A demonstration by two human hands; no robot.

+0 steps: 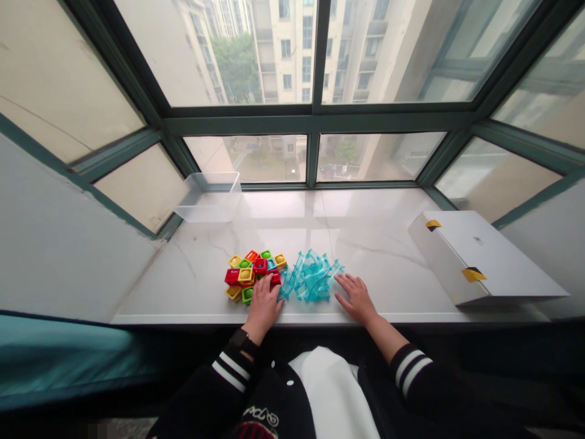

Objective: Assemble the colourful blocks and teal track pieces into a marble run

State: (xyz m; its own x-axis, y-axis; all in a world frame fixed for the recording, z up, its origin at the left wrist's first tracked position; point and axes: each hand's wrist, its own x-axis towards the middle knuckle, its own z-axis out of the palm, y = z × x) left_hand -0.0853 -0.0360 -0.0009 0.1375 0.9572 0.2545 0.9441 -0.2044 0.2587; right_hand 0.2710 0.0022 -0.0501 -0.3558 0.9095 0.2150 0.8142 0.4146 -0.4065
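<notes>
Colourful plastic blocks (245, 276) in red, yellow, green, blue and orange lie heaped on the white marbled sill. Just right of them is a loose pile of translucent blue curved plastic pieces (313, 277). My left hand (264, 299) rests at the front right of the blocks, fingers stretched out, its fingertips by a red block. With fingers spread, my right hand (356, 297) lies at the right edge of the blue pile, its fingertips beside the outermost piece. I see nothing held in either hand. The fingers of my left hand partly cover the blocks behind them.
A clear plastic bin (208, 210) stands at the back left of the sill (365, 238), against the window frame. On the right sits a large white box (489, 256) with yellow-and-black tape tabs. The sill's front edge runs just before my wrists. A teal curtain (64, 360) hangs at lower left.
</notes>
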